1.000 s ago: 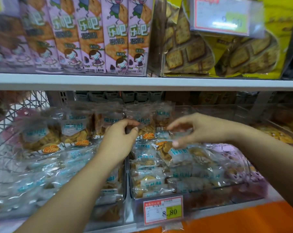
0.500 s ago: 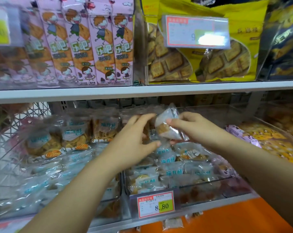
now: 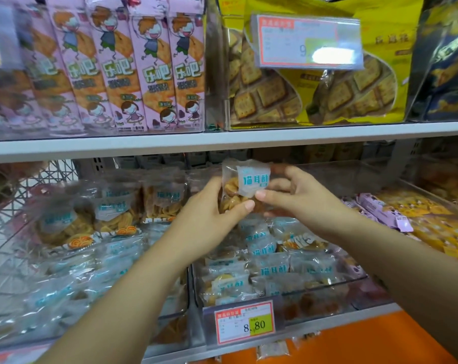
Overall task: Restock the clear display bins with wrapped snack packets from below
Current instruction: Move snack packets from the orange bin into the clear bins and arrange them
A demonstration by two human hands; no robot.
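At the centre of the frame, both hands held one clear wrapped snack packet with a white-and-blue label (image 3: 245, 182) upright, just under the white shelf edge (image 3: 222, 143). The left hand (image 3: 209, 214) gripped the packet's lower left side, thumb in front and fingers curled behind it. The right hand (image 3: 298, 203) pinched its lower right corner between thumb and curled fingers — the two thumbs nearly met on the wrapper. The packet hung above the middle clear plastic display bin (image 3: 314, 311), which lay part-filled with matching packets and carried a red-bordered price tag reading 8.80 (image 3: 245, 323) on its front wall at lower centre. A second clear bin (image 3: 170, 329) at lower left held more of the same snacks, blurred. At right — beside the middle bin — lay purple wrapped packets (image 3: 380, 211). On the upper shelf stood pink cartoon-printed boxes (image 3: 154, 74) at upper left and yellow cracker bags (image 3: 301, 101) at upper right.
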